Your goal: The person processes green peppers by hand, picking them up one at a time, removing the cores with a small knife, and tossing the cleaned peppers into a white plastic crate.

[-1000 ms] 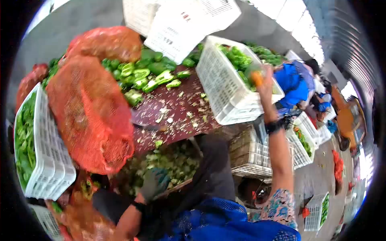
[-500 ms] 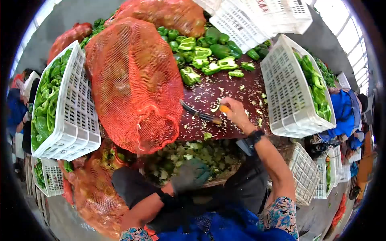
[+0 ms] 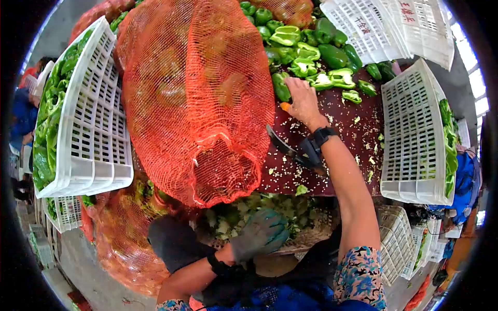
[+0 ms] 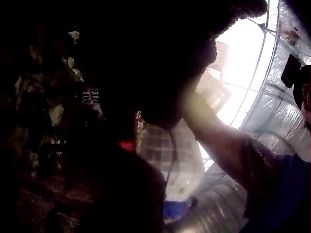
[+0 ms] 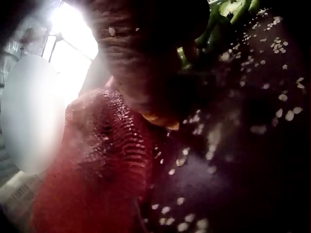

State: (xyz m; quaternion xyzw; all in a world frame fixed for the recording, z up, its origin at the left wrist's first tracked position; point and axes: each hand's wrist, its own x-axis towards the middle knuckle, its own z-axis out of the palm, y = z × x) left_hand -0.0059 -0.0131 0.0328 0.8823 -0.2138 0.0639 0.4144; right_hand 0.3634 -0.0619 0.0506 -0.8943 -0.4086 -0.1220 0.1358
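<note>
My bare right hand [image 3: 305, 102] reaches over the dark red tabletop [image 3: 340, 127], its fingertips right at a whole green bell pepper [image 3: 281, 86]. An orange cover [image 3: 285, 106] sits on the thumb. Cut pepper halves [image 3: 321, 81] lie just beyond the fingers. Below the wrist, partly hidden by it, lies a knife [image 3: 280, 141] with a curved blade. My left hand [image 3: 262, 236], in a grey-green glove, hovers with loosely bent fingers over a bin of pepper scraps [image 3: 223, 220]; nothing shows in it. The left wrist view is mostly dark.
A big red mesh sack [image 3: 197, 93] of peppers fills the table's left side. White crates [image 3: 93, 124] of green peppers flank it; another crate [image 3: 415, 135] stands at right. Pale seeds dot the tabletop. Tilted white crates [image 3: 363, 28] stand at the back.
My right hand has come from the right crate across the tabletop to the peppers at the back. The left hand stays over the scraps. The head view has turned left.
</note>
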